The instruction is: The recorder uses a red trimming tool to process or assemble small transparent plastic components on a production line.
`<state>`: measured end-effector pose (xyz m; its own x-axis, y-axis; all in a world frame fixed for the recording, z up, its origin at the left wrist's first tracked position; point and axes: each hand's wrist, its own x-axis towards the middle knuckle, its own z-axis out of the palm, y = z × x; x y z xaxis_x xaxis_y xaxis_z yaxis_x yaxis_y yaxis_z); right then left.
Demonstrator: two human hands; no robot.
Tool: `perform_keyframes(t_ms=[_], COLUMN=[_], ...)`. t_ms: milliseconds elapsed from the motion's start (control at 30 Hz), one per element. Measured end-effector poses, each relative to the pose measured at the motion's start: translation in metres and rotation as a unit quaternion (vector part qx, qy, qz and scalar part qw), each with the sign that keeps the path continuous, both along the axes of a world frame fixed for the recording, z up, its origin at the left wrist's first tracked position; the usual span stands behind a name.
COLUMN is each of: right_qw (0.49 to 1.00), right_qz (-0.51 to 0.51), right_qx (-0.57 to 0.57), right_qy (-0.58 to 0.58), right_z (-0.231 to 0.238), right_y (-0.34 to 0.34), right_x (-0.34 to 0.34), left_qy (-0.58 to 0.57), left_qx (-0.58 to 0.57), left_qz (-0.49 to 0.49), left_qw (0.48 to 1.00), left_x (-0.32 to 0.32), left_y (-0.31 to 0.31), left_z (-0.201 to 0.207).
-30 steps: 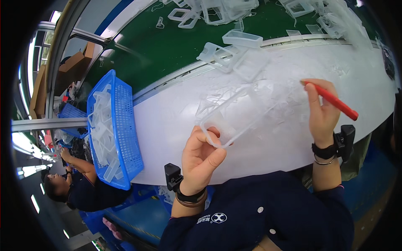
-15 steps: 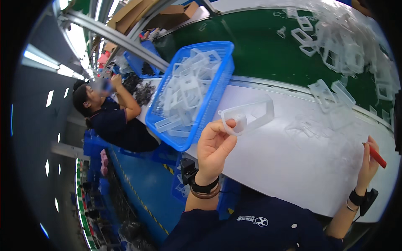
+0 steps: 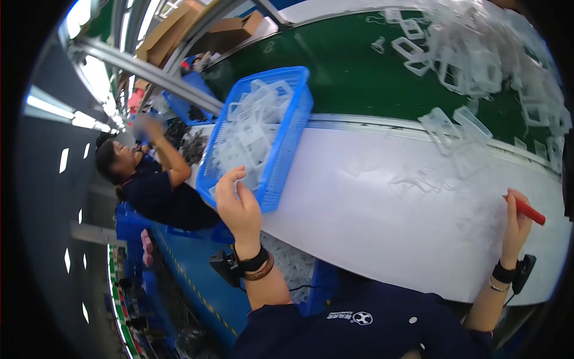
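My left hand (image 3: 239,209) is over the near end of the blue plastic basket (image 3: 293,128), fingers apart, with no part visible in it. Translucent plastic frame-shaped parts (image 3: 254,122) fill the basket in a heap. At the far right, my right hand (image 3: 514,233) is closed around a red pen-shaped tool (image 3: 529,211), held slanting above the white table (image 3: 359,221). The tool's working tip is too small to make out.
Thin clear scraps (image 3: 421,179) lie on the table. More translucent frames (image 3: 457,128) rest at the edge of the green belt (image 3: 347,72), with a large pile (image 3: 478,60) farther back. A co-worker (image 3: 158,179) is at the left, beyond the basket.
My left hand has moved left from over the table to the basket and let go of the translucent frame it held. My right hand still grips the red tool.
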<state>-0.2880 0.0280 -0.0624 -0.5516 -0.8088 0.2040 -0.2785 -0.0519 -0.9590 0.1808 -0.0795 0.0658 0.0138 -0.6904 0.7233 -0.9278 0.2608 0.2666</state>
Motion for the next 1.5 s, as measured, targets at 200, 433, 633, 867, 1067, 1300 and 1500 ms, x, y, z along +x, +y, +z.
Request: perform_keyframes(t_ms=[200,433,633,867,1067,1300,1500], right_qw=[0.994,0.998,0.999,0.998,0.983,0.974,0.971], right_qz=[0.02,0.008,0.012,0.055,0.085,0.156,0.172], right_qx=[0.028,-0.048,-0.037,0.009,-0.153,-0.163,-0.165], right_qy=[-0.101,-0.052,-0.013,0.021,0.061,-0.004,-0.008], right_z=[0.019,0.015,0.017,0.024,0.058,0.063,0.056], right_y=[-0.008,0.002,0.0,-0.001,0.002,0.002,0.004], right_x=[0.028,0.023,0.026,0.035,0.033,0.047,0.049], left_qy=[0.025,-0.055,0.358,0.477,0.483,0.51,0.534], left_qx=[0.16,0.231,0.375,0.333,0.395,0.488,0.494], left_qz=[-0.254,-0.271,-0.421,-0.397,-0.459,-0.48,-0.484], left_qw=[0.954,0.933,0.744,0.71,0.633,0.522,0.487], left_x=[-0.119,-0.213,-0.236,-0.265,-0.269,-0.257,-0.252], left_y=[-0.03,-0.122,-0.106,-0.075,-0.015,0.039,0.042], left_z=[-0.055,-0.128,-0.123,-0.109,-0.062,-0.052,-0.054])
